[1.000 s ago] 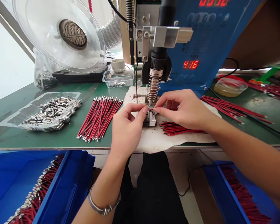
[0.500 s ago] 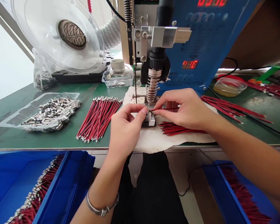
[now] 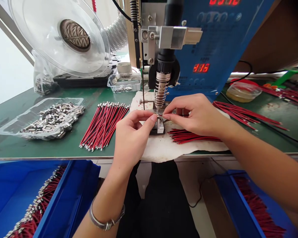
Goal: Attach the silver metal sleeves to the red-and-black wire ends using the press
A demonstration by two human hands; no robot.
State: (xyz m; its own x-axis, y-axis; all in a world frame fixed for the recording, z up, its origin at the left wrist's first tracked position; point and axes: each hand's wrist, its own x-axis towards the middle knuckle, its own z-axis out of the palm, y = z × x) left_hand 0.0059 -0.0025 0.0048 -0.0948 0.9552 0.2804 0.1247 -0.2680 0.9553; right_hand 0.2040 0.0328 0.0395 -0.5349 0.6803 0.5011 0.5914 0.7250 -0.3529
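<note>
Both my hands meet at a small metal fixture (image 3: 160,127) under the soldering iron (image 3: 161,87) with its coiled spring. My left hand (image 3: 136,134) pinches thumb and forefinger together at the fixture's left; what lies between those fingertips is too small to make out. From the right, my right hand (image 3: 191,114) pinches a thin wire, mostly hidden by the fingers. Below that hand, a bundle of red and black wires (image 3: 186,136) rests on a white cloth (image 3: 161,150). Left of my left hand lies a pile of red and black wires (image 3: 103,127) with metal ends.
A clear tray of metal connectors (image 3: 56,120) sits at the left, behind it a large clear reel (image 3: 94,56). A blue machine (image 3: 221,43) with red digits stands behind my hands. Blue bins with wires, one left (image 3: 72,195) and one right (image 3: 240,201), flank my legs.
The red wire seen running through my right fingers no longer shows red there. My right fingertips have come slightly closer to my left ones. The machine's lower digits have changed.
</note>
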